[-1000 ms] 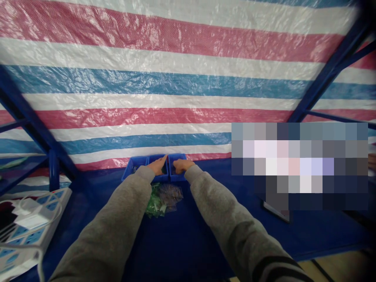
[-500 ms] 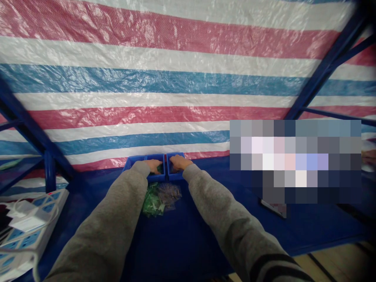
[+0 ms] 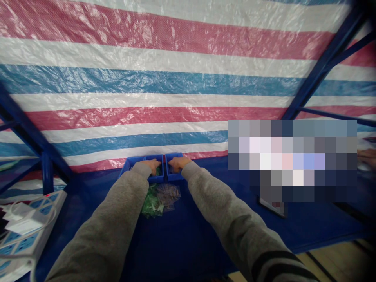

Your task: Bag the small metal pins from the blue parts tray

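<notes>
Both of my hands reach into a row of blue plastic bins (image 3: 155, 179) at the back of the table. Inside the middle bin, my left hand (image 3: 152, 166) has its fingers bent down and together beside some green packets; what they grip is too small to make out. My right hand (image 3: 177, 163) dips into the right-hand bin (image 3: 174, 177), fingers curled inward, their tips hard to see. In front of the bins lie a pile of green plastic packets (image 3: 152, 203) and a pile of clear packets with brownish contents (image 3: 169, 196).
White power strips (image 3: 44, 219) with plugs and cables lie at the left. On the right, a dark-edged flat device (image 3: 272, 205) rests on the blue table (image 3: 176, 243) below a blurred-out area. Striped plastic sheeting (image 3: 164, 117) hangs behind, between blue frame posts (image 3: 317, 74).
My hands stay in the same two bins, with only small finger movements. The whole view has shifted slightly. The packet piles lie as before.
</notes>
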`<state>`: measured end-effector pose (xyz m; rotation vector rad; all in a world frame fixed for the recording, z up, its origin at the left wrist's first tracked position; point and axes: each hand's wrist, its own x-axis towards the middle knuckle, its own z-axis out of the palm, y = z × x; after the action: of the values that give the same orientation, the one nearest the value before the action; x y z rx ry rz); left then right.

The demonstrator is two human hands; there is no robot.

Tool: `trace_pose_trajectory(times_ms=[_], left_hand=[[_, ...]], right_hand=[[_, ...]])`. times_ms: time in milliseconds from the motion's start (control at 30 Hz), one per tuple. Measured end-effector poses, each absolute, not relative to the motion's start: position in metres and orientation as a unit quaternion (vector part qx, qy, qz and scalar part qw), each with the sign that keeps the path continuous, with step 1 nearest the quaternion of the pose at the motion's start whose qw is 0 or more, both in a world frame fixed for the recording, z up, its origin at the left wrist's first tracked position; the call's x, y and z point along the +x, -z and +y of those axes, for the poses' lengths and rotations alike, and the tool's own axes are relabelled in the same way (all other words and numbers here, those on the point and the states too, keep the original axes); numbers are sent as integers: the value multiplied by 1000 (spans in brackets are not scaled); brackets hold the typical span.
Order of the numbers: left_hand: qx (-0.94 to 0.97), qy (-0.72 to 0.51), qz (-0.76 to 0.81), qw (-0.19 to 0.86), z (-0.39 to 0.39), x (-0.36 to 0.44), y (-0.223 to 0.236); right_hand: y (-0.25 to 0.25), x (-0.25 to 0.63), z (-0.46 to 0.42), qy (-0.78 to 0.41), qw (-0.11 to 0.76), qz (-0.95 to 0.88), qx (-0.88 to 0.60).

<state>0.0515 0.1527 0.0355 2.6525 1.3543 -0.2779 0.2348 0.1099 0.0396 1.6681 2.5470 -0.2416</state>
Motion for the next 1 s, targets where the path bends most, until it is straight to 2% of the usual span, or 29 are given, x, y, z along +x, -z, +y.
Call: trace_pose_trajectory(times_ms=[267, 767, 1000], left_hand=[[874, 129, 463, 71, 151, 51, -34], [878, 24, 478, 23, 126, 54, -32], [861, -63, 505, -18, 110, 57, -43]], right_hand=[[-37, 231, 108, 86, 29, 825, 557], [-35, 230, 106, 80, -7, 815, 574], [-28, 232, 96, 58, -56, 807, 585]])
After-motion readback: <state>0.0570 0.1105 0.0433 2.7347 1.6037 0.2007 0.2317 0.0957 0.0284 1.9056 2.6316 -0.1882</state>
